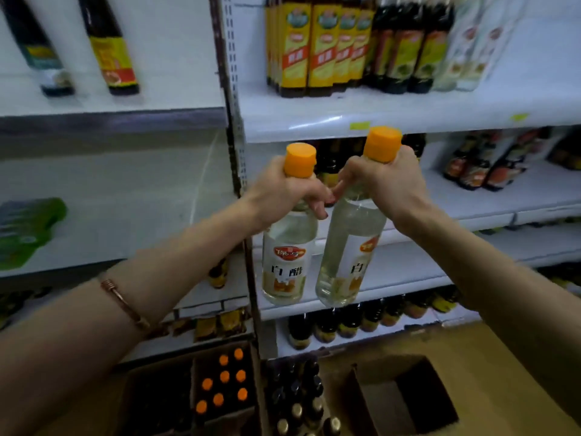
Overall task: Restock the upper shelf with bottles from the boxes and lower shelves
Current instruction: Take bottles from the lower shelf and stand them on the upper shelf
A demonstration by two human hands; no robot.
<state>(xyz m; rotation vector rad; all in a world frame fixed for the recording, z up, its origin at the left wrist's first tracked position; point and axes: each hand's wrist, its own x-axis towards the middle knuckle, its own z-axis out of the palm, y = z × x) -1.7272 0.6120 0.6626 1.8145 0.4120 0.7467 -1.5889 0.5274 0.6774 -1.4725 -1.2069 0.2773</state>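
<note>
Head view: I am seeing the left hand (283,190) grasping one clear bottle (287,262) by its neck, the right hand (382,180) grasping another (347,259), both raised below the upper shelf (408,118); neither placed, the box (220,382) is holding more.

The upper shelf (408,111) is left bare along its front strip. Its back is taken up by yellow-labelled bottles (317,48), dark bottles (408,58) and clear bottles (465,55), with free room seen at their right.
</note>
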